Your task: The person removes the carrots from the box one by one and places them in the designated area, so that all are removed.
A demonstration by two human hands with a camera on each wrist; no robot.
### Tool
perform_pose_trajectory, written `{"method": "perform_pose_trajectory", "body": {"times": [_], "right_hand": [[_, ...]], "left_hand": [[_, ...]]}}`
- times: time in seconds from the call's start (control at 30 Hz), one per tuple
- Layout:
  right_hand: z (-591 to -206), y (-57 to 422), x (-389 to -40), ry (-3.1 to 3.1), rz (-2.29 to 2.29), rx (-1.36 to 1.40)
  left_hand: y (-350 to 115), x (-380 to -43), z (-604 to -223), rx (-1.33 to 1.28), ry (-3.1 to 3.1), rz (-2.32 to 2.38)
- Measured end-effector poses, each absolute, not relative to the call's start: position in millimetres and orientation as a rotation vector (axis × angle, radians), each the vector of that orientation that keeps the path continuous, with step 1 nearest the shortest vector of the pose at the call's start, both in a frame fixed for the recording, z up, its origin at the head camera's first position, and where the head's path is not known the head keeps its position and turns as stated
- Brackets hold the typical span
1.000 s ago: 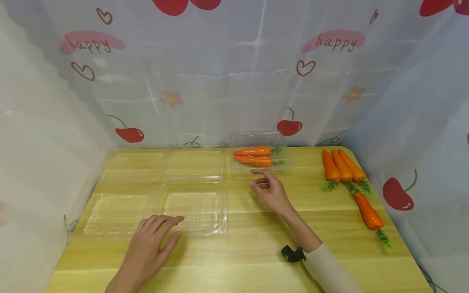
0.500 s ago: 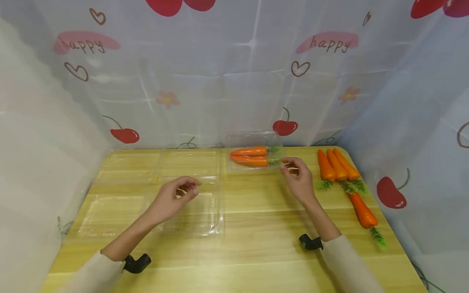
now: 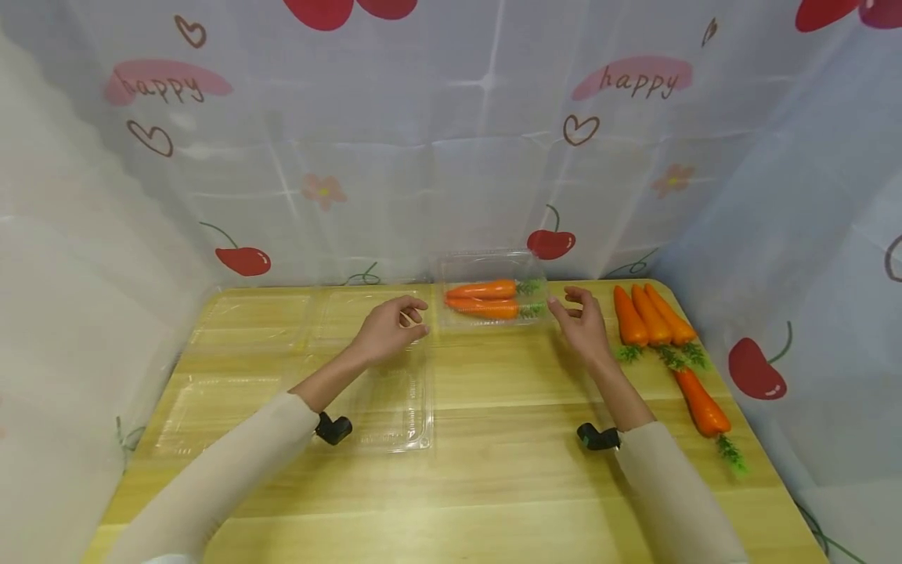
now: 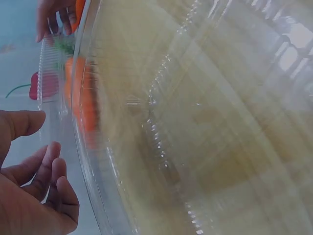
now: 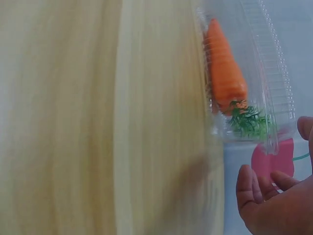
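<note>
Two orange carrots (image 3: 486,309) with green tops lie in a clear plastic container (image 3: 493,323) at the table's back edge; its lid (image 3: 482,265) stands raised behind them. My left hand (image 3: 390,329) hovers just left of this container, over other clear packaging, with fingers loosely curved and holding nothing. Beside the container's right end is my right hand (image 3: 583,325), thumb and fingers apart and nothing between them. In the right wrist view, my right hand (image 5: 279,200) is near the corner of the container (image 5: 279,63); whether a fingertip touches it, I cannot tell.
More clear plastic containers (image 3: 423,442) lie open on the left half of the wooden table (image 3: 493,486). Several loose carrots (image 3: 655,317) lie at the right edge, one carrot (image 3: 705,407) nearer the front. A printed curtain (image 3: 423,102) encloses the back and sides.
My left hand has moved from the front left forward and right to the carrot container's left side. My right hand has shifted right, from before that container to its right end.
</note>
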State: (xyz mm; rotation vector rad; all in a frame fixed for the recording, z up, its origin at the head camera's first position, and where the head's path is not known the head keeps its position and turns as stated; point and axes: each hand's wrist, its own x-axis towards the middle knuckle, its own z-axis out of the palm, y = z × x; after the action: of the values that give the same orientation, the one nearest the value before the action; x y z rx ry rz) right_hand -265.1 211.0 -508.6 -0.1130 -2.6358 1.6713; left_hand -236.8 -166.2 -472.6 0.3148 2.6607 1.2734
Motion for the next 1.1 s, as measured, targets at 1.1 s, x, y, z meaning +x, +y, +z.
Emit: {"method": "perform_pose_trajectory", "body": {"times": [1.1], "right_hand": [[-511.9, 220.2, -265.3, -2.664, 1.893, -0.037]], "left_hand": [[-150.4, -271.6, -487.0, 0.332, 2.504, 1.352]]}}
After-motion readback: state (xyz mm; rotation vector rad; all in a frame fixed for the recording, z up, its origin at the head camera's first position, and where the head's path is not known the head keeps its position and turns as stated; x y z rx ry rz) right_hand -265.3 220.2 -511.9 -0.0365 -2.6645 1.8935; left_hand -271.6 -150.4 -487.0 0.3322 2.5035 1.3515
